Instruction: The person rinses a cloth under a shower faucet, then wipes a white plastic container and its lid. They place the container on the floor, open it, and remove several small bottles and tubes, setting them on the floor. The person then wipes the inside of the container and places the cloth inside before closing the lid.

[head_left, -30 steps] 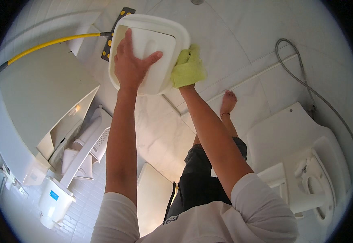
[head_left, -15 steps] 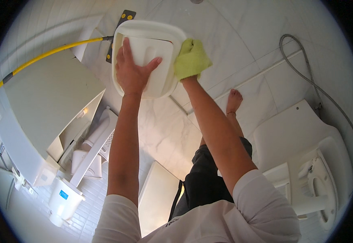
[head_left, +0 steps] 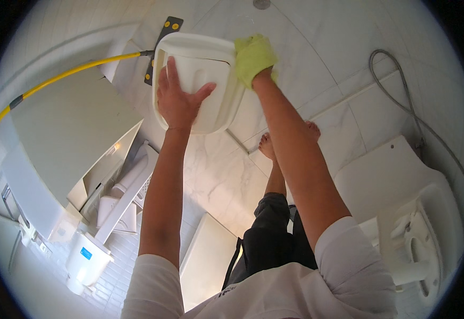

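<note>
A white plastic bin (head_left: 221, 109) with a rounded rim and a flat inset lid is in front of me, toward the far side of the view. My left hand (head_left: 180, 101) lies on its lid with the fingers spread and the thumb held apart. A light-green cloth (head_left: 250, 58) is wrapped round my right hand (head_left: 256, 66) and hides its fingers. The cloth presses against the bin's far right corner. No other object shows in either hand.
A yellow pole (head_left: 77, 68) with a dark flat head (head_left: 162, 45) stands at the bin's left. On the right are a white toilet (head_left: 396, 175) and a grey hose (head_left: 402, 74). A cabinet (head_left: 72, 133) fills the left side. A floor drain (head_left: 261, 4) lies beyond the bin.
My right hand has moved up and to the right with the cloth, from the bin's right side to its far corner. The bin sits slightly lower in view. Both my feet now show.
</note>
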Demonstrator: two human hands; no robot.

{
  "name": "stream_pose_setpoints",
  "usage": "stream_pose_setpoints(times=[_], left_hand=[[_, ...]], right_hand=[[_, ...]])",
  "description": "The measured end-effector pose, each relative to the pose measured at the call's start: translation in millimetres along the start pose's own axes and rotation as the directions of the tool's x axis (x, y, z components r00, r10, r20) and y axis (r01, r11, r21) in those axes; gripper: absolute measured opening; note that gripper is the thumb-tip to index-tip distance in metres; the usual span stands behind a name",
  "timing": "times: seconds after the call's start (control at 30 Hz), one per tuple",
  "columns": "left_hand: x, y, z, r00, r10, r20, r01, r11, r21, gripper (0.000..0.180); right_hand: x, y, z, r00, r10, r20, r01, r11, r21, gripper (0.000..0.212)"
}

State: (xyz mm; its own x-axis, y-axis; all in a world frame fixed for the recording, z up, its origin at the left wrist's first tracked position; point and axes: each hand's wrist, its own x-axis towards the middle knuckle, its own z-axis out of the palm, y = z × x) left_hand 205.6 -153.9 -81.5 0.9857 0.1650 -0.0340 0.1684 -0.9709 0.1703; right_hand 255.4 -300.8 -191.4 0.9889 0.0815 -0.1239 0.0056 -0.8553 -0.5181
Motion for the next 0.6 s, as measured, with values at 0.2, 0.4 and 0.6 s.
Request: stream_pose_setpoints(times=[0.2,0.4,0.6], left_hand=[[-38.4,-8.5,-5.7,0.971,0.199,0.129,-0.206,0.978,0.043,0.089],[-65.6,-8.2,-15.8,0.904,0.385,0.186,-0.405,0.911,0.081,0.084],[-55.5,-4.3,-7.2,0.933,0.352,0.081,-0.354,0.935,0.018,0.078]], right_hand=[[-72.5,29.8,-18.8,0.982,0.034,0.186,-0.112,0.898,0.427,0.038],[-107.9,25.8,-28.2,0.941,-0.147,0.304,0.055,0.955,0.291,0.029],[10.4,-10.1,13.0,0.853,-0.380,0.358,0.434,0.897,-0.081,0.023]])
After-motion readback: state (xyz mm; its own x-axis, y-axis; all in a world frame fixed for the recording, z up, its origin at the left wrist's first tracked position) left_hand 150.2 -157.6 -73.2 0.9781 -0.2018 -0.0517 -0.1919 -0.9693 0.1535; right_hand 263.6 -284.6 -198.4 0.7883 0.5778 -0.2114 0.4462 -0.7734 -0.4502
